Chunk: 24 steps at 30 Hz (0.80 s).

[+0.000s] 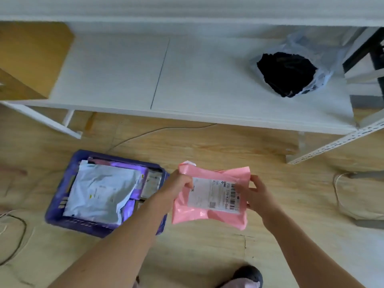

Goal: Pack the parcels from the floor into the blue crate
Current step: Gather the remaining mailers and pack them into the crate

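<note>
A pink parcel (207, 217) with a white barcode label hangs above the wooden floor, held by both hands. My left hand (177, 187) grips its left edge. My right hand (258, 194) pinches its right edge over the label. The blue crate (57, 206) stands on the floor just to the left of the parcel. Inside it lies a large white parcel (101, 194) on top of other parcels, partly hiding them.
A low white shelf (187, 90) runs across the back, with a clear bag of black cloth (288, 71) on its right and a cardboard box (29, 59) on its left. Cables (18, 238) lie on the floor at left. A beige bag (361, 196) sits at right. A foot in a dark slipper (247, 275) shows below.
</note>
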Motion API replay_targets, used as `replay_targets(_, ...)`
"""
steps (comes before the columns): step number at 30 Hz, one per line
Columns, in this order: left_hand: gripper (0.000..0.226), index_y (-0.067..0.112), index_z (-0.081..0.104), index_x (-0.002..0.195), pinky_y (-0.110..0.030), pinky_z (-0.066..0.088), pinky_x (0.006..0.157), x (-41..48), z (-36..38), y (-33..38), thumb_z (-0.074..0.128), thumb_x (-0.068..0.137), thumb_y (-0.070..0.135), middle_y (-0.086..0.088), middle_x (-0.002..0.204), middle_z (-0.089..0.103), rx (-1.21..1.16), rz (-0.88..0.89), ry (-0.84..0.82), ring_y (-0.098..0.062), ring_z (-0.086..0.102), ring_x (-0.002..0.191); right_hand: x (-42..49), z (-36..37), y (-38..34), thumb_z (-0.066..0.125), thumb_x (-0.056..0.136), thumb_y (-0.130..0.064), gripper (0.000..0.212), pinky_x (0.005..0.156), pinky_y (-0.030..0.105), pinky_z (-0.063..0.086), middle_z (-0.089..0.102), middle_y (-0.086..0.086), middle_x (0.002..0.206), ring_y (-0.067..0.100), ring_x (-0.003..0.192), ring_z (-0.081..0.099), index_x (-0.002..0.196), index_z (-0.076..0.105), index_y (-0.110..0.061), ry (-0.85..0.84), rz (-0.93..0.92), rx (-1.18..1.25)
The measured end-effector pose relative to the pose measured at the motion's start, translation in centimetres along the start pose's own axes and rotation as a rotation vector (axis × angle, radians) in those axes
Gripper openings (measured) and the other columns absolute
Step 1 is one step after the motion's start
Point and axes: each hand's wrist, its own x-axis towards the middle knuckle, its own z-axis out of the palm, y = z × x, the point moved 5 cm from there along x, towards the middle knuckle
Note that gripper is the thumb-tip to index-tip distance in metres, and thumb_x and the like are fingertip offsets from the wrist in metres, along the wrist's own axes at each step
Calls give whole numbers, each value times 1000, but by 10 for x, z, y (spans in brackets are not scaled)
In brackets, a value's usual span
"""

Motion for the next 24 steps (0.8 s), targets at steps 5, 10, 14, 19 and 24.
replay_targets(5, 38, 15, 57, 114, -32, 53, 78, 17, -115, -29, 68, 77, 16, -9, 102, 67, -28, 30, -19, -20, 67, 86, 1, 112, -6, 54, 87, 4, 19, 77, 49, 57, 68, 15, 88, 32, 81, 67, 90, 56, -15, 36, 73, 40)
replay_targets(10, 77, 29, 29, 143, -31, 41, 90, 48, -246, -53, 70, 78, 21, -2, 117, 56, 49, 2, -1, -19, 52, 111, 7, 224, -4, 47, 88, 9, 23, 69, 44, 57, 64, 13, 81, 29, 74, 63, 83, 52, -13, 142, 135, 115)
replay_targets(14, 73, 28, 25, 144, -28, 39, 83, 77, -331, -64, 67, 84, 19, -6, 141, 40, 250, 66, 17, -20, 47, 114, 19, 301, -4, 45, 90, 8, 25, 74, 50, 54, 62, 10, 73, 28, 71, 59, 80, 50, -14, 216, 141, 104)
replay_targets(19, 82, 25, 18, 148, -32, 38, 99, 117, -378, -92, 67, 83, 14, -6, 145, 36, 548, 215, -3, -23, 40, 129, 44, 384, 5, 44, 89, 8, 20, 48, 24, 47, 60, 12, 73, 21, 59, 53, 87, 51, -11, 219, 94, -11)
replay_targets(24, 87, 29, 9, 149, -30, 44, 92, 156, -403, -135, 64, 84, 13, -8, 147, 29, 817, 363, 57, -23, 42, 127, 82, 459, 41, 46, 90, -3, 19, 62, 35, 51, 66, 3, 79, 25, 75, 64, 96, 53, -20, 129, 108, -138)
